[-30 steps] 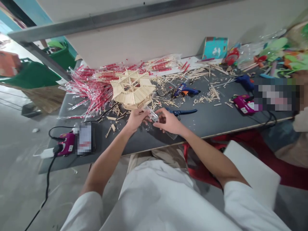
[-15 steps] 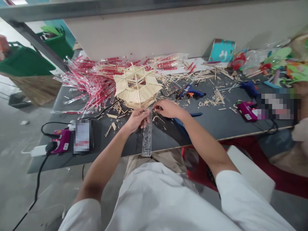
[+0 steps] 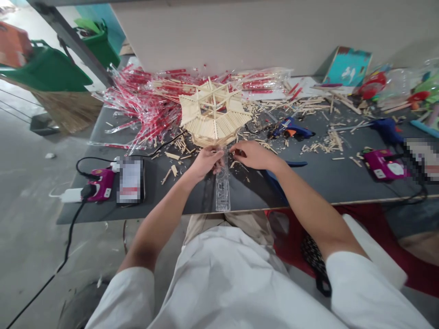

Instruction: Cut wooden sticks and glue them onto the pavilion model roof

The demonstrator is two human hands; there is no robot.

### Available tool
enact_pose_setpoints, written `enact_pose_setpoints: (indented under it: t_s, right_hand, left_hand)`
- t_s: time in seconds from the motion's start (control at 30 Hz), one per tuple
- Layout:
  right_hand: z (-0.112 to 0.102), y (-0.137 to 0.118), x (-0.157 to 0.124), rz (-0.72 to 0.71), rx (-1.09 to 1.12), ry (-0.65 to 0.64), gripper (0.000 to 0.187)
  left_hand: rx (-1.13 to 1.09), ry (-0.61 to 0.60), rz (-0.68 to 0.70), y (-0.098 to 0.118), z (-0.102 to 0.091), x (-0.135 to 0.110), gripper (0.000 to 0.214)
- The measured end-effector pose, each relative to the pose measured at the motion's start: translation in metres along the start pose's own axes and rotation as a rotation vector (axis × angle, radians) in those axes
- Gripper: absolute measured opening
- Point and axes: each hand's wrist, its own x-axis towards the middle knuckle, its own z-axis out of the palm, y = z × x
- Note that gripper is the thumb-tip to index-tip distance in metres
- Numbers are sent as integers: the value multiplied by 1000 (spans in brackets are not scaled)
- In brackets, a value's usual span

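Observation:
My left hand (image 3: 206,162) is closed around the upper part of a clear plastic ruler (image 3: 222,194), which points down toward the table's front edge. Just right of the ruler, my right hand (image 3: 254,155) has its fingers curled together; whatever they hold, if anything, is too small to make out. Directly beyond both hands sits a star-shaped structure of pale wooden sticks (image 3: 204,125), with rows of sticks forming its panels and an open middle. The ruler's far end lies close to the structure's near edge.
Red-and-clear plastic wrappers (image 3: 147,107) heap up behind and left. A blue glue gun (image 3: 293,128) lies right among stick scraps, with blue-handled pliers (image 3: 276,183) nearer. A phone (image 3: 131,180) and a purple power socket (image 3: 103,183) are at left; another purple socket (image 3: 386,164) is at right.
The camera view has shifted, so the table contents appear farther right and slightly higher. My left hand keeps its grip on the ruler, and my right hand stays curled beside it.

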Motion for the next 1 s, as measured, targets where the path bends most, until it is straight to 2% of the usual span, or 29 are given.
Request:
enact_pose_setpoints:
  t_s: [0.1,0.2,0.27,0.33,0.47,0.6,0.73,0.83,0.87,0.97,1.0]
  right_hand:
    - [0,-4,-1,-18,-4,8,28]
    - [2,-3,0,32,-79,18,30]
    - [4,1,0,53,-127,8,30]
    - [5,4,0,51,-142,-4,30]
    - [7,7,0,49,-135,11,29]
    - [11,6,-1,50,-177,8,31]
    - [9,1,-12,73,-207,14,41]
    - [-3,-3,-29,59,-167,39,39]
    - [-6,-3,-35,54,-152,46,37]
    - [-6,1,-50,82,-128,124,35]
    - [-2,3,-53,95,-127,169,36]
  left_hand:
    - [32,-28,-16,-3,4,-1,34]
    - [124,-104,-66,-5,10,-3,35]
    - [227,-125,-50,-5,11,-5,37]
    - [415,-84,27,-6,8,-7,40]
    - [956,108,254,-7,-1,-10,45]
    - [1255,154,302,-2,0,-17,39]
    - [1366,280,329,20,-6,-33,36]
    - [1366,397,284,49,-28,-45,32]
    - [1366,457,245,61,-38,-47,31]
    - [1385,802,166,98,-72,-36,26]
    - [1402,834,139,109,-83,-27,25]
